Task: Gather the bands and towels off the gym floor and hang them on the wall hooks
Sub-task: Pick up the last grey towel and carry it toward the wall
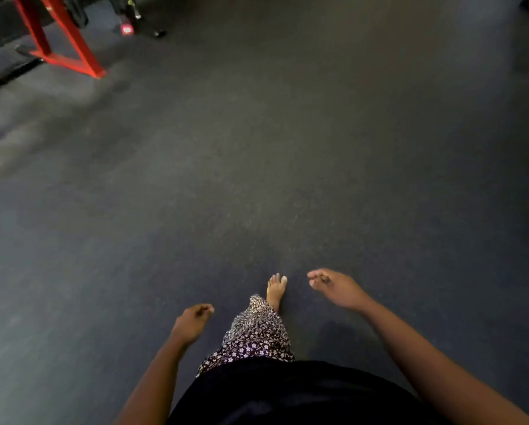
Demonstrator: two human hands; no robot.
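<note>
Nothing is held: the left hand [192, 322] and right hand [337, 288] are carried loosely curled and empty above the gym floor [287, 148]. No band, towel or wall hook is seen, only a red frame [73, 64] far left. What remains of the gathering cannot be told.

- No text, label, brand, number or sign can be read anywhere in view.
- The red steel gym frame [57, 41] bears no legible marking.
</note>
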